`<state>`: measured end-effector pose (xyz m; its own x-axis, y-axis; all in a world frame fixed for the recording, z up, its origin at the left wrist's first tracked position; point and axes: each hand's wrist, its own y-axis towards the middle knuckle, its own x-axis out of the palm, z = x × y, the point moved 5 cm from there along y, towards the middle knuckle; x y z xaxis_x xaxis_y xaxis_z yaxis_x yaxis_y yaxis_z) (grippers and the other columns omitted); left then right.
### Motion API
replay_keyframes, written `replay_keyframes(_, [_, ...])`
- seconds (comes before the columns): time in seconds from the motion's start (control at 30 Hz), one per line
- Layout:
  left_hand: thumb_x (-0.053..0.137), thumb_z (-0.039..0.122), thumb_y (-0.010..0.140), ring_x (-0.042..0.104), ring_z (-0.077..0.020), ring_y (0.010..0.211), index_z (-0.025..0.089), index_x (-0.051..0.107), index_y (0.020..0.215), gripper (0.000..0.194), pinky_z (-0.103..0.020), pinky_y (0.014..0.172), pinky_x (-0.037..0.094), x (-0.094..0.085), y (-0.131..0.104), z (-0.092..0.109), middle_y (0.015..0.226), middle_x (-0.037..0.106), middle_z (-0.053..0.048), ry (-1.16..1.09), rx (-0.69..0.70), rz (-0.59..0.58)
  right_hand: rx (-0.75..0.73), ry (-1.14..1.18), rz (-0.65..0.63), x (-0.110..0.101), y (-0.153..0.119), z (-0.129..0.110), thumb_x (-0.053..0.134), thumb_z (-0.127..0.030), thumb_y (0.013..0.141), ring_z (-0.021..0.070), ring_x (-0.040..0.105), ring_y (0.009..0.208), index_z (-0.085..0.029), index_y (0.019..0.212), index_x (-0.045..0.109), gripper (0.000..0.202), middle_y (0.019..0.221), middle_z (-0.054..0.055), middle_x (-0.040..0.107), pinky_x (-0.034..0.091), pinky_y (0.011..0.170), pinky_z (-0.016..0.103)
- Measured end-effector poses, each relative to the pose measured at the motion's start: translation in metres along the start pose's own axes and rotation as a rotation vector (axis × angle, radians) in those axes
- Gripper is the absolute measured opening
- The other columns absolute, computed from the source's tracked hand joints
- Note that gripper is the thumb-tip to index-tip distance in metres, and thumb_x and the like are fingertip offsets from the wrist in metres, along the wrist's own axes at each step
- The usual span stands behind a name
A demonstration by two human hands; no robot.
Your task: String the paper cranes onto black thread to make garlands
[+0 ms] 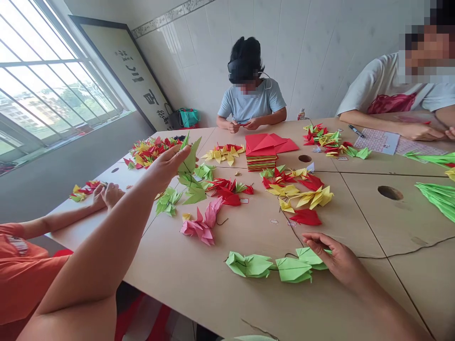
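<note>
My left hand (167,166) reaches out over the far left of the table, its fingers closed on a light green folded paper crane (190,156). More green cranes (194,189) hang or lie just below it. Lower right, my right hand (336,258) hovers at the end of a row of green paper cranes (293,269) on a dark string, thumb and fingers apart. Whether it touches the last crane I cannot tell. Between my hands lie a pink paper crane cluster (202,222) and a string of red and yellow cranes (307,196).
A stack of red paper (261,161) stands mid-table, beside a round hole (304,158). Crane heaps (156,150) lie at the far left. Two people sit across the table; another person's hands (106,195) work at the left. A dark cord (408,252) crosses the right side.
</note>
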<state>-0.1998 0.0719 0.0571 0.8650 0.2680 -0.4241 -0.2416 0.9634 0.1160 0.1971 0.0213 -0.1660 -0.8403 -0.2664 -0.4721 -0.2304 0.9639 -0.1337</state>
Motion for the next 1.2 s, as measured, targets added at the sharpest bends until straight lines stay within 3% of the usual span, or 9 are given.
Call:
replay_keyframes(0.37, [0.055,0.056,0.084,0.064,-0.0149,0.075,0.022,0.055,0.123,0.052,-0.030,0.068,0.055,0.052,-0.019,0.006,0.091,0.066,-0.003,-0.229,-0.028,-0.321,0.004,-0.001,0.006,0.000,0.000,-0.005,0.050,-0.059,0.083,0.0267,0.067,0.095,-0.023,0.100,0.067,0.043,0.099,0.007,0.074,0.055,0.082,0.036])
replay_keyframes(0.57, [0.049,0.062,0.085,0.062,-0.0175,0.078,0.022,0.055,0.124,0.056,-0.027,0.064,0.052,0.056,-0.025,-0.005,0.088,0.065,-0.003,0.111,0.118,-0.263,0.012,-0.014,-0.003,0.001,0.001,-0.001,0.050,-0.059,0.085,0.0245,0.067,0.096,-0.024,0.102,0.067,0.042,0.101,0.005,0.073,0.054,0.083,0.033])
replay_keyframes(0.63, [0.045,0.062,0.087,0.063,-0.0213,0.085,0.021,0.047,0.132,0.062,-0.031,0.069,0.052,0.073,-0.037,-0.013,0.100,0.066,-0.007,0.232,0.193,-0.357,0.025,-0.026,-0.004,0.001,0.002,0.000,0.050,-0.060,0.084,0.0246,0.066,0.096,-0.024,0.102,0.067,0.044,0.103,0.006,0.073,0.054,0.083,0.033])
replay_keyframes(0.73, [0.048,0.055,0.089,0.058,-0.0269,0.114,0.025,0.026,0.147,0.069,-0.038,0.091,0.050,0.108,-0.061,-0.029,0.138,0.051,-0.013,0.349,0.306,-0.657,0.034,-0.040,0.010,0.001,0.004,0.002,0.049,-0.062,0.083,0.0256,0.067,0.096,-0.023,0.100,0.068,0.046,0.103,0.006,0.073,0.055,0.081,0.033])
replay_keyframes(0.8, [0.047,0.050,0.091,0.050,-0.0255,0.126,0.027,0.028,0.147,0.063,-0.038,0.101,0.044,0.122,-0.067,-0.038,0.146,0.044,-0.011,0.446,0.400,-0.717,0.020,-0.041,0.019,0.001,0.004,0.002,0.050,-0.062,0.082,0.0259,0.067,0.095,-0.023,0.100,0.068,0.047,0.102,0.007,0.073,0.055,0.080,0.033])
replay_keyframes(0.9, [0.047,0.043,0.092,0.044,-0.0253,0.131,0.026,0.042,0.139,0.050,-0.039,0.108,0.038,0.118,-0.043,-0.057,0.143,0.048,-0.008,0.576,0.389,-0.565,0.004,-0.029,0.016,0.002,0.005,0.004,0.050,-0.062,0.082,0.0253,0.067,0.094,-0.023,0.100,0.068,0.046,0.101,0.006,0.074,0.055,0.079,0.032])
replay_keyframes(1.03, [0.051,0.032,0.093,0.053,-0.0269,0.117,0.019,0.053,0.126,0.036,-0.049,0.099,0.044,0.085,0.010,-0.095,0.132,0.053,-0.013,0.690,0.239,-0.290,-0.003,-0.006,0.021,0.003,0.005,0.006,0.051,-0.062,0.081,0.0254,0.068,0.093,-0.022,0.100,0.068,0.047,0.099,0.007,0.074,0.054,0.080,0.032])
replay_keyframes(1.1, [0.057,0.032,0.091,0.059,-0.0237,0.105,0.017,0.055,0.122,0.035,-0.046,0.088,0.051,0.069,0.027,-0.116,0.124,0.057,-0.010,0.722,0.162,-0.222,-0.012,-0.004,0.023,0.004,0.004,0.005,0.051,-0.062,0.081,0.0255,0.068,0.092,-0.021,0.100,0.068,0.048,0.098,0.008,0.074,0.054,0.079,0.032])
replay_keyframes(1.2, [0.057,0.032,0.091,0.061,-0.0225,0.102,0.016,0.055,0.121,0.034,-0.044,0.084,0.053,0.055,0.037,-0.142,0.121,0.058,-0.010,0.715,0.060,-0.182,-0.035,-0.020,0.042,0.003,0.003,0.003,0.051,-0.062,0.082,0.0250,0.068,0.090,-0.020,0.099,0.068,0.048,0.098,0.008,0.074,0.054,0.079,0.032])
